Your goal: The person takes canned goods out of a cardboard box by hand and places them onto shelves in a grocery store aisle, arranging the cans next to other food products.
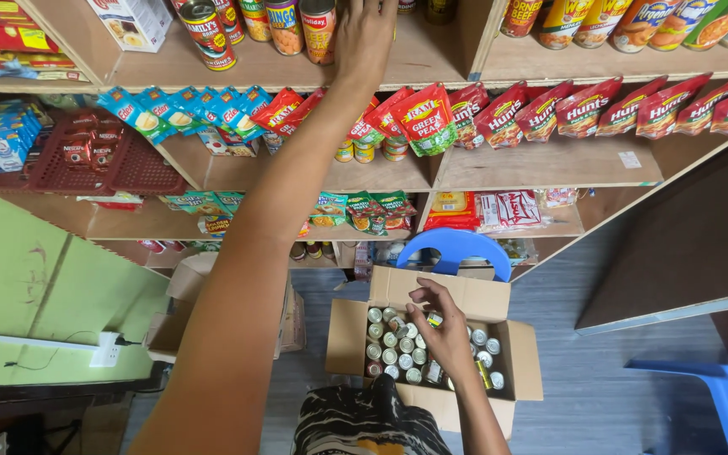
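While the left hand (364,38) reached up to the far top shelf (431,63), its fingers lay spread and flat beside a red-labelled can (319,29), touching or nearly touching it; whether the grip had closed on that can could not be told from this angle. Left of it stood a tight row of cans (246,25). Risk noted: a sideways nudge of the outstretched forearm could tip a neighbour off the shelf edge onto the hanging sachets (187,114) below.

To the right and nearer, the right hand (444,333) hovered low over the open cardboard box (347,337) on the floor, fingertips pinched narrowly on a small can (435,319) just above the packed tins (393,350). Judgement: a pinch grip on a smooth rim was weak; a slip would drop the can onto the others and dent it. The box sat against a blue plastic stool (457,248), so a knock could shift it.
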